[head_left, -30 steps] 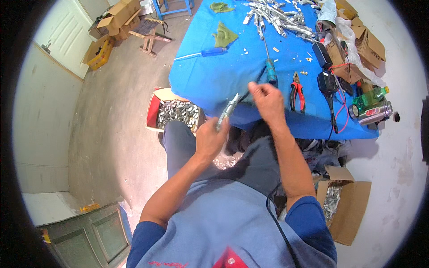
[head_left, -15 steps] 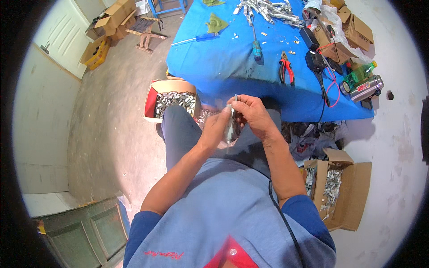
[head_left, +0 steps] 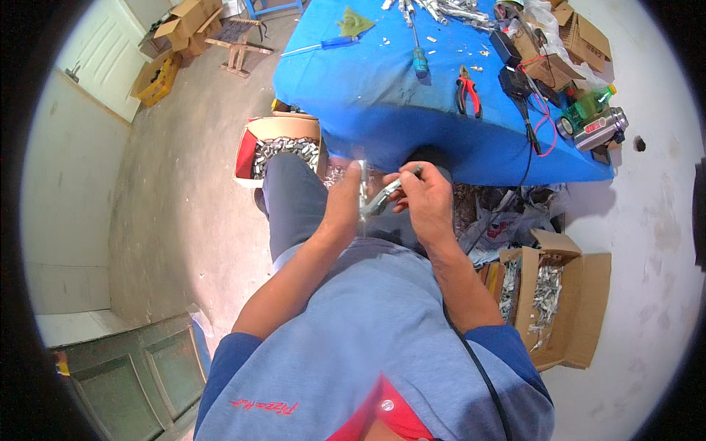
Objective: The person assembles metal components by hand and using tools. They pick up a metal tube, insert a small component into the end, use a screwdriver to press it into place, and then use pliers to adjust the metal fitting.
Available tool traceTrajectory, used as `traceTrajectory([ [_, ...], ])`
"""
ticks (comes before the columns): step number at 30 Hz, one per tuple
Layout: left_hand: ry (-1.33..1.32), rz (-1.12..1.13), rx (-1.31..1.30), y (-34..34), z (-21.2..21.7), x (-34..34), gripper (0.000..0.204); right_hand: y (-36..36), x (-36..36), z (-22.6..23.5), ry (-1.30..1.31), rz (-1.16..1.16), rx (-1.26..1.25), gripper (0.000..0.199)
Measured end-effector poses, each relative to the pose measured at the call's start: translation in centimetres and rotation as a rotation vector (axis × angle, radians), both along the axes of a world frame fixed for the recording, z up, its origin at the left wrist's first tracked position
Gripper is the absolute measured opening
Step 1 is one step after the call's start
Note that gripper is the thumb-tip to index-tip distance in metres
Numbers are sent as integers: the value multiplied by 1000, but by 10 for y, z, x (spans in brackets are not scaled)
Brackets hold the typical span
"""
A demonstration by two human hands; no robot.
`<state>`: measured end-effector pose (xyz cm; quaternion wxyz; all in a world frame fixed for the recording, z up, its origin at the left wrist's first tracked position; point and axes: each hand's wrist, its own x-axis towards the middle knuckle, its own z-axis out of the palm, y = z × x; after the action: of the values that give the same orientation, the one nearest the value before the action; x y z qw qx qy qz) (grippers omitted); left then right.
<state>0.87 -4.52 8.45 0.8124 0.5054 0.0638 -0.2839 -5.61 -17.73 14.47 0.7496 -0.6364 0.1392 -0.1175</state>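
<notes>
Just in front of my belly, both hands hold narrow silvery metal strips. My left hand is closed, with an upright silvery strip between thumb and fingers, slightly smeared by motion. My right hand pinches the upper end of a slanting grey-silver strip. Its lower end comes up against the left-hand strip, so the two form a V. Whether they are joined there or only touch, I cannot tell. Fingers hide part of both.
Ahead stands a blue-covered table with red-handled pliers, a teal-handled screwdriver, a blue-handled screwdriver and a steel flask. A box of metal pieces sits by my left knee; a cardboard box of silvery strips lies right.
My hands have moved apart, the right one rightward. The silvery piece that stood as one upright bundle between them now shows as a V-shape. The view has shifted slightly.
</notes>
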Motion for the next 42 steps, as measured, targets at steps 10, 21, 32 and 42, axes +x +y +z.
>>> traceTrajectory([
  [10, 83, -37, -73, -1, 12, -13, 31, -30, -42, -8, 107, 237, 58, 14],
  [21, 141, -144, -90, 1, 25, -13, 42, -33, -14, 7, -103, 529, -1144, 24],
  [32, -176, -30, 161, 2, -11, -17, 37, -25, -17, 7, 7, 613, -1412, 33],
  [42, -575, -96, 320, 3, 23, -26, 46, -61, 17, 18, 277, 1022, -878, 43],
])
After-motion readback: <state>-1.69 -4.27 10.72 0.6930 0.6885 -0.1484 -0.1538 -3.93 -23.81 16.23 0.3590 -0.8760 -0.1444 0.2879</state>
